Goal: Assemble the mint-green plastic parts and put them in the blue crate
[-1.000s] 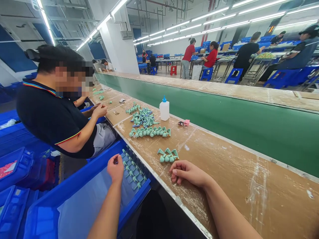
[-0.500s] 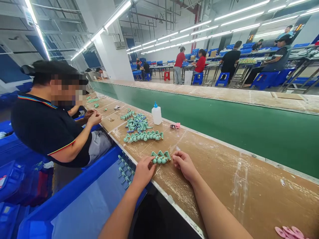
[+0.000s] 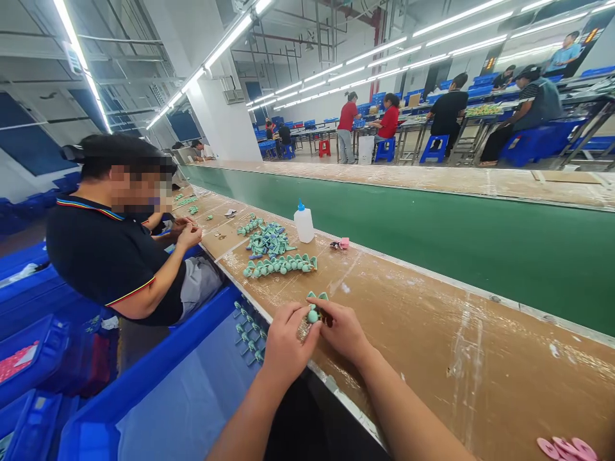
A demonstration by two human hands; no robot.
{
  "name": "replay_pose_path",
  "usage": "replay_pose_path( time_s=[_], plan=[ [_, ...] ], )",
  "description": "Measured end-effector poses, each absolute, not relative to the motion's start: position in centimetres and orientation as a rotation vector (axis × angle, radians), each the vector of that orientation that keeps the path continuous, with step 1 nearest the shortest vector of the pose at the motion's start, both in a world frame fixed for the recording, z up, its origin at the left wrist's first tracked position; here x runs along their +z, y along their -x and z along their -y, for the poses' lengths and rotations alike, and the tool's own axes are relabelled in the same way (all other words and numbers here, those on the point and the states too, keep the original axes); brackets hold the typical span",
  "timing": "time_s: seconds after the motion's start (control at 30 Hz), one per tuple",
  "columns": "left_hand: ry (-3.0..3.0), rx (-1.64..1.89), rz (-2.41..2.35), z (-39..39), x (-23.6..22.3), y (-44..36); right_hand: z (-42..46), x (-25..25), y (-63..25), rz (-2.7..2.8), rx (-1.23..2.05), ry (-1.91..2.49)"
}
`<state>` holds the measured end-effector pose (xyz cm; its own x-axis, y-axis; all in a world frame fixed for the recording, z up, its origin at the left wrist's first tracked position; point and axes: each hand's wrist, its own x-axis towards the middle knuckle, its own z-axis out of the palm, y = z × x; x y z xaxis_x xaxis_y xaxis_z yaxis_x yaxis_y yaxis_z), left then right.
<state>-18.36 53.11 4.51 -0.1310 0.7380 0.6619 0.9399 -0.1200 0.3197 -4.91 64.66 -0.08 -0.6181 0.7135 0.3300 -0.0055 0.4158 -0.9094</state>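
Note:
My left hand (image 3: 289, 338) and my right hand (image 3: 344, 330) come together over the near edge of the bench. Between their curled fingers is a small green piece with a round ball (image 3: 313, 315), and green triangular tips show just behind it. My fingers hide most of this little group, so how many pieces are there cannot be made out. Farther up the bench lies a row of similar green ball pieces (image 3: 281, 266). Behind that row is a heap of green and blue-purple parts (image 3: 269, 240).
A white bottle with a blue cap (image 3: 303, 224) stands beyond the heap, near a small pink-and-black item (image 3: 340, 244). Pink flat pieces (image 3: 567, 448) lie at lower right. A blue bin (image 3: 158, 384) adjoins the bench at left, where a co-worker (image 3: 115, 250) sits.
My two hands have closed in on the short green row, covering most of it. Earlier, my right hand was apart from it and three green balls showed.

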Motion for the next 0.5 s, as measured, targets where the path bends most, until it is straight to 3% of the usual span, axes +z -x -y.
replay_pose_path(
  time_s=[0.23, 0.37, 0.5],
  plan=[
    [1.95, -1.323, 1.946, -52.6, 3.5, 19.7, -65.1, 1.4, 4.8, 1.332, 2.053, 0.568],
    [2.02, -1.476, 1.905, -52.5, 2.7, 18.9, -65.0, 1.9, 4.5, 1.323, 2.146, 0.534],
    [1.85, -1.846, 2.02, -52.0, 1.7, 19.5, -65.0, 2.0, 4.1, 1.359, 2.185, 0.515]
  ],
)
